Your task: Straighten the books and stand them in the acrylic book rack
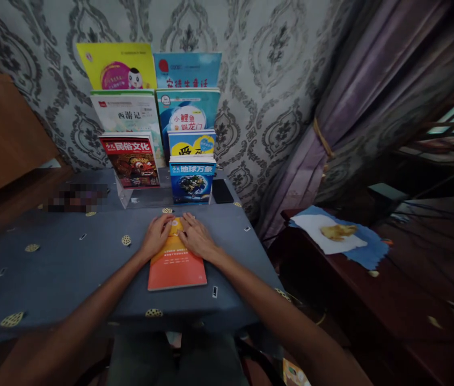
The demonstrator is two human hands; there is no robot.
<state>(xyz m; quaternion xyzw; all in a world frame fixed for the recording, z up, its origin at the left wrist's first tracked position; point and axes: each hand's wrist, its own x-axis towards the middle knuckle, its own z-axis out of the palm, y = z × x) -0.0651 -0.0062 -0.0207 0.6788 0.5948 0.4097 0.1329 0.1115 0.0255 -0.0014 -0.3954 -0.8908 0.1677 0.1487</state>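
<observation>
An orange and yellow book [177, 271] lies flat on the table, its far end under my two hands. My left hand [158, 235] rests over the book's upper left edge, fingers stretched forward. On the upper right edge lies my right hand [196, 235], also flat with its fingers extended. The fingers of both hands cover part of the cover. Just beyond them, a clear stand [146, 199] holds several upright books, among them a red-topped book with a mask picture [132, 161] and a blue book with a globe [193, 182].
A dark phone-like slab [222, 191] lies right of the stand. The grey-blue tablecloth [70, 279] ends near my lap. At the right, a dark red bench [351, 284] bears a blue and white cloth [327, 236]. A brown wooden panel [5, 134] stands at the left.
</observation>
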